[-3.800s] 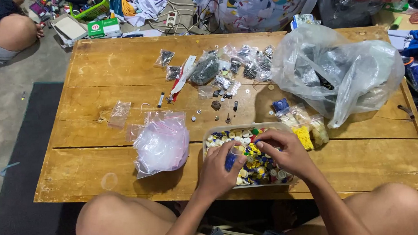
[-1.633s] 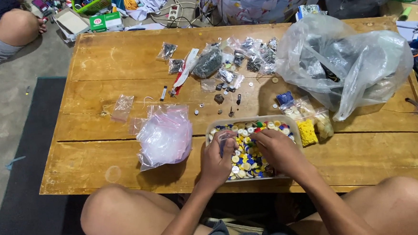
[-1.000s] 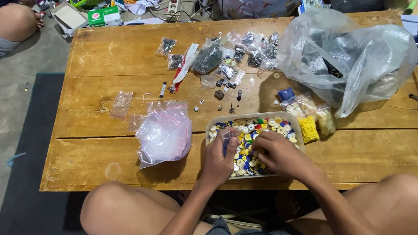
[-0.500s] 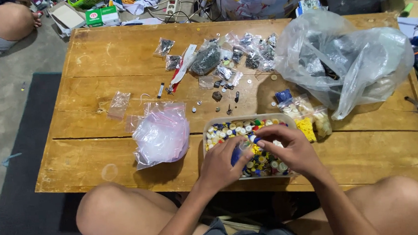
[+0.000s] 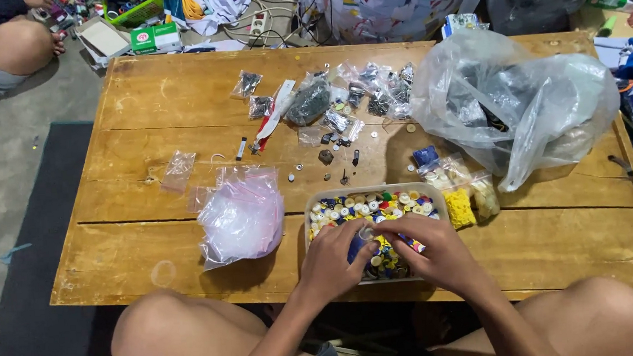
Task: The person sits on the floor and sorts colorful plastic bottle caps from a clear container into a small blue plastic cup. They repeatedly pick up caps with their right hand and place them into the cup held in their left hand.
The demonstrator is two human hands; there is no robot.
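A shallow pale tray (image 5: 375, 191) full of small multi-coloured round pieces (image 5: 347, 209) lies at the table's near edge, in front of me. Both of my hands are over its near half. My left hand (image 5: 332, 260) and my right hand (image 5: 432, 250) meet at their fingertips on a small pale round piece (image 5: 366, 233) just above the heap. The hands hide the near half of the tray. My bare knees show below the table edge.
A bunched pink-tinted plastic bag (image 5: 240, 216) lies left of the tray. A big clear bag (image 5: 522, 102) stands at the right, with small yellow and blue packets (image 5: 460, 206) beside the tray. Several small zip bags (image 5: 359, 96) lie mid-table. Another person's knee (image 5: 6, 50) is far left.
My hands have moved closer together over the tray, and their fingertips now meet on one small pale piece. The view has shifted slightly.
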